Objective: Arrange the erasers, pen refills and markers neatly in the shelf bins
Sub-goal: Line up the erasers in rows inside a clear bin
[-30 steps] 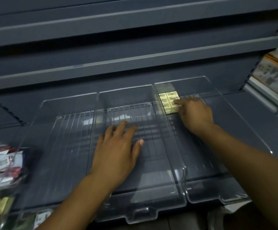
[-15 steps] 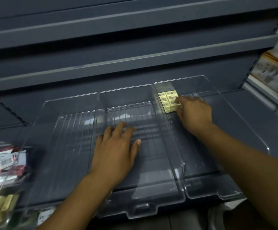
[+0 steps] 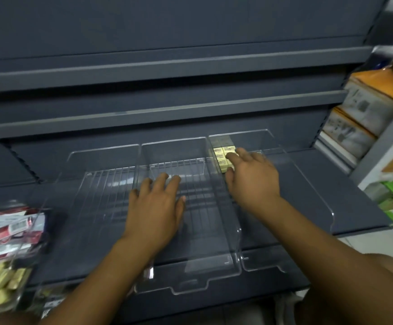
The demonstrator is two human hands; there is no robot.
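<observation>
Three clear plastic bins sit side by side on the dark grey shelf. A small block of yellow erasers [image 3: 221,154] is packed into the back left corner of the right bin [image 3: 312,198]. My right hand [image 3: 252,177] reaches into that bin, and its straight fingers touch the erasers from the right and front. My left hand [image 3: 158,207] lies flat, fingers spread, on the ribbed floor of the middle bin [image 3: 190,285]. The left bin [image 3: 92,188] holds nothing that I can see.
A clear container [image 3: 5,266] at the lower left holds red and white packets and loose yellow erasers. Stacked boxes [image 3: 366,109] fill a neighbouring rack at the right. Two dark shelves [image 3: 167,106] overhang the bins.
My right hand has eased back slightly from the erasers with its fingers more extended. The view has tilted and shifted right. My left hand stays flat in the middle bin.
</observation>
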